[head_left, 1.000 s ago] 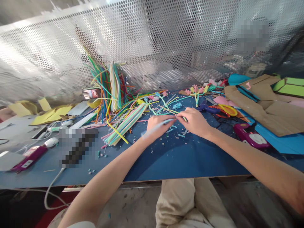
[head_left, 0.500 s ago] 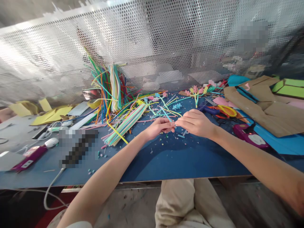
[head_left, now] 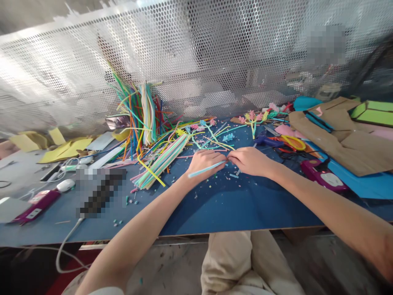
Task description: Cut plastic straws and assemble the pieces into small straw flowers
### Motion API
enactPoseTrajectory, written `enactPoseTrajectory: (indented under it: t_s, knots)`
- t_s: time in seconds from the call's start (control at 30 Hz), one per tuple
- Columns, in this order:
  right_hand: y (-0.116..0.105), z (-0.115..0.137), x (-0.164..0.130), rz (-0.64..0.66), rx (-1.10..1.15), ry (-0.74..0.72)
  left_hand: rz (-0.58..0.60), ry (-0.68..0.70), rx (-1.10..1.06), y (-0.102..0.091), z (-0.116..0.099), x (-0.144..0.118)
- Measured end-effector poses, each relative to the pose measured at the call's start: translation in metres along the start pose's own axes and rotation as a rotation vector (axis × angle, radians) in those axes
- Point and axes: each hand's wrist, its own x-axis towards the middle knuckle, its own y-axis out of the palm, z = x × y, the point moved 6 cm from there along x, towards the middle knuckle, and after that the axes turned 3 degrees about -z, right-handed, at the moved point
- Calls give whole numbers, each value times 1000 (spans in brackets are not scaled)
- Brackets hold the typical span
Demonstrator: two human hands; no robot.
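A light blue pipe cleaner [head_left: 207, 169] runs from the meeting fingertips back across my left hand [head_left: 201, 159]. My left hand is closed, its fingertips pinching near the stem's end. Against them press the closed fingertips of my right hand [head_left: 250, 160], pinched at the same end. The exact grip is partly hidden by the fingers. Just beyond the hands lie light blue leaf-shaped pieces [head_left: 229, 137] and a branched sprig with pink and yellow tips [head_left: 253, 121]. To the left rests a bundle of pastel pipe cleaners [head_left: 162, 159].
Colourful pipe cleaners [head_left: 149, 114] stand upright before a perforated metal screen [head_left: 184, 49]. At right are scissors with an orange-yellow handle [head_left: 293, 142], a purple power strip [head_left: 324, 175] and brown paper [head_left: 362, 143]. A white cable [head_left: 61, 250] hangs over the blue table's [head_left: 233, 213] front edge.
The light blue pipe cleaner has swung from pointing away to lying back over my left hand. Both hands have turned, with the left knuckles now facing up.
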Motion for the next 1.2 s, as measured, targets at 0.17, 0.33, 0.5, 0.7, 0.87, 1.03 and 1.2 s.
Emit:
enactPoseTrajectory:
  t_s: [0.17, 0.33, 0.5, 0.7, 0.87, 1.03, 1.2]
  knots:
    - [0, -2, 1, 32, -11, 15, 26, 7, 28, 1, 1, 0]
    - [0, -5, 1, 5, -39, 4, -13, -91, -59, 7, 6, -2]
    - [-3, 0, 0, -30, -80, -68, 47, -350, -272, 12, 17, -3]
    - [-18, 17, -3, -144, -119, -202, 205, -674, -1082, 29, 28, -7]
    - [-27, 29, -9, -207, -140, -351, 331, -807, -1419, 37, 24, -13]
    - [-32, 32, -10, -193, -217, -390, 277, -750, -1395, 34, 24, -11]
    - [-31, 30, -8, -172, -161, -394, 290, -678, -1248, 32, 24, -8]
